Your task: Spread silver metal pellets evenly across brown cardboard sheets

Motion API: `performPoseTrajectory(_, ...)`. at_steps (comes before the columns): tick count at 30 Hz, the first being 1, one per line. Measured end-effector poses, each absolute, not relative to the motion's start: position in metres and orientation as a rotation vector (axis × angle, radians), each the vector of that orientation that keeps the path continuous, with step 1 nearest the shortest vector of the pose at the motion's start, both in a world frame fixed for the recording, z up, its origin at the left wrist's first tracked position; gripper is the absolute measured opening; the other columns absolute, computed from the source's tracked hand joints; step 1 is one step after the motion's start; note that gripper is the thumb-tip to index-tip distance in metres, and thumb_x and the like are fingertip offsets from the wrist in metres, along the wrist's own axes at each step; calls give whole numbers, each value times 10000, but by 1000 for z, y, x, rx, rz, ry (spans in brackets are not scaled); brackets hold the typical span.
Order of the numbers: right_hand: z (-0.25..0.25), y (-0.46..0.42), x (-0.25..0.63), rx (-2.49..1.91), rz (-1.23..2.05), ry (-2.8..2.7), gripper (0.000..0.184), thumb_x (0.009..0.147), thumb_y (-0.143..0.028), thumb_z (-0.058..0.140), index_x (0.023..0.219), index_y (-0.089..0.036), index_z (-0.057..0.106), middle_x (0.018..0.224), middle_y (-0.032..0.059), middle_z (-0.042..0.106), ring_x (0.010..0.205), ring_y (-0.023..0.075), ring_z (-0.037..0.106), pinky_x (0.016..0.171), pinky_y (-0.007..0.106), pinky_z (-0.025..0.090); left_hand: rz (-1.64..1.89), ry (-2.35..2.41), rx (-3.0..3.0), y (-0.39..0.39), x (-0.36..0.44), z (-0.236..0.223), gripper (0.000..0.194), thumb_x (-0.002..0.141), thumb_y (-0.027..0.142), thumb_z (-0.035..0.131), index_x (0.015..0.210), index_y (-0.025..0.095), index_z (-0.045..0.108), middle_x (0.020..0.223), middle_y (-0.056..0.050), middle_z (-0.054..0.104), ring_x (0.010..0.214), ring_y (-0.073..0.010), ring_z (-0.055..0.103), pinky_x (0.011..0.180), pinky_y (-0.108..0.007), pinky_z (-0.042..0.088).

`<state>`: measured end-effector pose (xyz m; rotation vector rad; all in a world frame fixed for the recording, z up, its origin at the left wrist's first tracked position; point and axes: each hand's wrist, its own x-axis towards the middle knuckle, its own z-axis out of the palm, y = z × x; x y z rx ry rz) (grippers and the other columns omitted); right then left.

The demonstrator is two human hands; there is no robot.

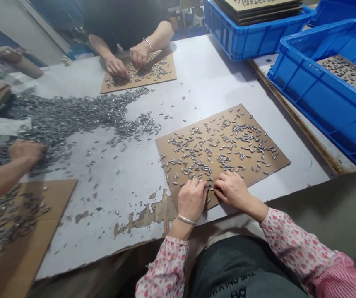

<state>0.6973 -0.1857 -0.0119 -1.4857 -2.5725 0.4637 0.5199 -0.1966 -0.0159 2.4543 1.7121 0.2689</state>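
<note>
A cardboard sheet (pixel 181 145) lies in front of me, strewn with many small spindle-shaped grey metal pieces (pixel 223 157). Both hands are low over its near edge, their fingertips almost meeting. My left hand (pixel 191 201), with a bangle at the wrist, is closed, thumb and forefinger pinched at a small metal piece beside the near edge. On the other side of the narrow gap, my right hand (pixel 233 189) has its fingers curled together against the cardboard. Whatever its fingertips hold is hidden. Several loose pieces lie between and just ahead of the hands.
A large heap of metal pieces (pixel 81 111) spreads over the white table (pixel 128 174). Co-workers' hands are over another sheet (pixel 168 68) opposite and in the heap at left. A third sheet (pixel 60 198) lies near left. Blue crates (pixel 314 82) stand at right.
</note>
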Motion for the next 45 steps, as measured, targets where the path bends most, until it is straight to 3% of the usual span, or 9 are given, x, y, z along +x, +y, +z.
performPoseTrajectory(4,-7,-189,699,-1492,449,-2562,200,915,-330,513,833,-197,638,863,68,600,886,205,473,731,324,292,301,1690,2414,-206,514,-15,158,910,275,479,943,234,627,885,-41,603,861,-184,523,751,-301,400)
performPoseTrajectory(10,-12,-194,701,-1428,407,-2626,181,917,-313,513,834,-192,618,871,57,598,879,200,472,751,336,291,299,1715,2440,-211,509,-14,203,929,278,440,844,215,613,845,-41,605,847,-184,529,749,-303,399)
performPoseTrajectory(22,-23,-196,699,-1354,359,-2624,205,936,-275,474,801,-179,594,846,65,587,844,202,446,720,334,263,117,1659,2454,-211,510,-9,198,926,280,442,857,217,617,859,-43,584,853,-184,516,746,-302,405)
performPoseTrajectory(28,-21,-193,696,-1437,415,-2482,222,945,-325,456,868,-190,614,879,68,590,885,211,444,759,335,282,227,1775,2343,-210,512,-9,191,917,300,452,891,214,621,889,-49,594,869,-191,533,755,-306,407)
performPoseTrajectory(36,-13,-188,689,-1339,430,-2599,241,929,-324,482,792,-176,615,838,66,593,844,206,448,736,336,297,248,1739,2385,-200,521,-9,183,908,301,475,886,227,641,859,-41,601,850,-187,527,738,-293,397)
performPoseTrajectory(45,-14,-185,737,-1458,469,-2225,231,931,-280,477,806,-185,646,793,60,598,789,190,480,732,316,346,195,1680,2424,-197,522,-15,185,912,313,468,858,221,619,857,-40,588,849,-187,527,728,-298,391)
